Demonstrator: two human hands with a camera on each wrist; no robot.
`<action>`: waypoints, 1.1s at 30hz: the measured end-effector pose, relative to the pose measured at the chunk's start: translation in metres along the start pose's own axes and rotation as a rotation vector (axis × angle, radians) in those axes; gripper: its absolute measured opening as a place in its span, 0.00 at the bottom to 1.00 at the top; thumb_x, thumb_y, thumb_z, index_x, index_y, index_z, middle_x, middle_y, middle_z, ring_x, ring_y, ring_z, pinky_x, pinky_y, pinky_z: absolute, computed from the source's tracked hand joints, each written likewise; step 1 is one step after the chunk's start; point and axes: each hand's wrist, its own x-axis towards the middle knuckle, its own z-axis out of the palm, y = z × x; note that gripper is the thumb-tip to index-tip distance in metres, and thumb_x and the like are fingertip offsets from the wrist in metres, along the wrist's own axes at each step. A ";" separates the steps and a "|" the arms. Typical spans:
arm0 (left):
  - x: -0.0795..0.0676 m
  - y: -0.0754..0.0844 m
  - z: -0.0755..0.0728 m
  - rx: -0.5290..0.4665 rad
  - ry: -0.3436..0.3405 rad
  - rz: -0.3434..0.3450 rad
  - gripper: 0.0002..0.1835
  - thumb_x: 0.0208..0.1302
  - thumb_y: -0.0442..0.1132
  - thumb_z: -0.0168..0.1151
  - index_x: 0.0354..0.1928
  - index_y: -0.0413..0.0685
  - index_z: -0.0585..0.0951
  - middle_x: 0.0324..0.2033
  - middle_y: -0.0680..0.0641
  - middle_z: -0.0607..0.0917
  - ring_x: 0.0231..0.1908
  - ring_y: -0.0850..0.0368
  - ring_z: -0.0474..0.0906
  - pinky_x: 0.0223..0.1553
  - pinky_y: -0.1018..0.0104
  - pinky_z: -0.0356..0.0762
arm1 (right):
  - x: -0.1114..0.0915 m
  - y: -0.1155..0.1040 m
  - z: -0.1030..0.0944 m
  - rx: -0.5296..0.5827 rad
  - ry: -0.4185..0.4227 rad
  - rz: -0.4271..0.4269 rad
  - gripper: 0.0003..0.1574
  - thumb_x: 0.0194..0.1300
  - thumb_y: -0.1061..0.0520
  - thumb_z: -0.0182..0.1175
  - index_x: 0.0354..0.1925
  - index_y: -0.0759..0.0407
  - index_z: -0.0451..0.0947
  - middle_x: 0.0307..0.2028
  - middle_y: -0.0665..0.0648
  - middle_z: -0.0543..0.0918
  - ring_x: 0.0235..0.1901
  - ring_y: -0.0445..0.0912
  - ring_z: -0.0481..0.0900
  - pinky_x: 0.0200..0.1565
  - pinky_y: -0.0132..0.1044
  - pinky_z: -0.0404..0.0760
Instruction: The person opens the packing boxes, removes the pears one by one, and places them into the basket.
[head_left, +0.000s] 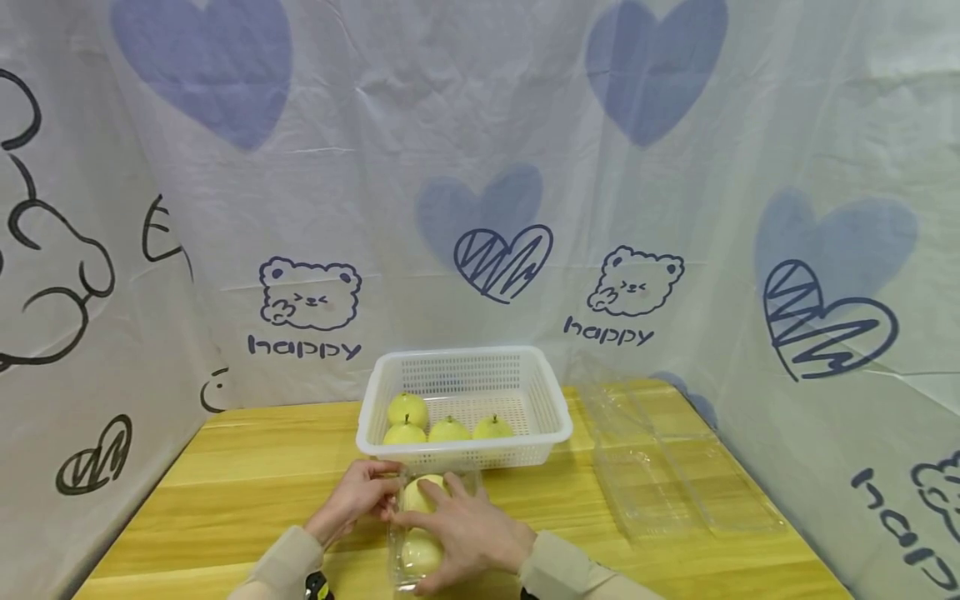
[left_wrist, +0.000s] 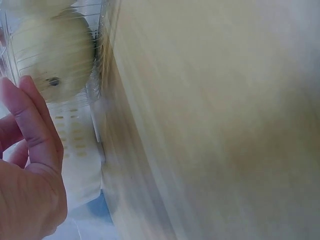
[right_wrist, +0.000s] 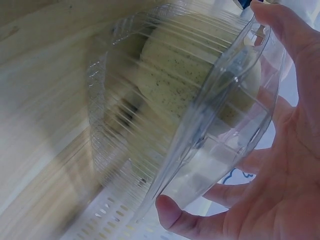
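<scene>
A clear plastic clamshell box point(head_left: 397, 575) stands on the table just in front of the basket, with pale yellow pears point(head_left: 422, 554) inside. In the right wrist view, speckled pear skin shows through the box's ribbed plastic. My left hand point(head_left: 362, 497) pinches the box's left edge near its far end; in the left wrist view its fingertips meet the side by a pear point(left_wrist: 55, 55). Spread across the top of the box, my right hand point(head_left: 480, 533) touches it with fingers apart. In the right wrist view, its digits reach along the lid's edge.
Behind the box, a white perforated basket point(head_left: 555, 425) holds several yellow pears point(head_left: 448, 429). Open clear plastic boxes point(head_left: 652, 492) lie on the right of the wooden table point(head_left: 262, 467). A printed curtain point(head_left: 420, 125) hangs around the back and sides.
</scene>
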 end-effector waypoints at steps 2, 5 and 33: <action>0.000 0.000 -0.001 -0.001 0.002 0.001 0.23 0.66 0.31 0.56 0.61 0.25 0.71 0.16 0.51 0.77 0.15 0.66 0.72 0.17 0.73 0.74 | 0.000 0.000 0.000 -0.004 0.004 -0.002 0.54 0.45 0.18 0.62 0.70 0.20 0.57 0.67 0.51 0.64 0.61 0.55 0.66 0.48 0.60 0.78; -0.001 0.001 -0.001 -0.004 0.006 0.005 0.23 0.66 0.31 0.58 0.60 0.24 0.72 0.16 0.51 0.78 0.14 0.66 0.72 0.17 0.73 0.75 | 0.001 0.000 0.001 -0.007 0.009 -0.007 0.54 0.45 0.18 0.62 0.70 0.19 0.57 0.66 0.51 0.65 0.61 0.54 0.67 0.47 0.60 0.78; -0.009 0.001 -0.007 0.061 -0.099 0.075 0.24 0.67 0.34 0.61 0.60 0.24 0.72 0.16 0.52 0.80 0.15 0.64 0.75 0.18 0.72 0.76 | -0.025 0.017 -0.015 0.307 0.033 -0.078 0.55 0.52 0.21 0.61 0.73 0.27 0.52 0.75 0.56 0.54 0.70 0.57 0.59 0.55 0.54 0.78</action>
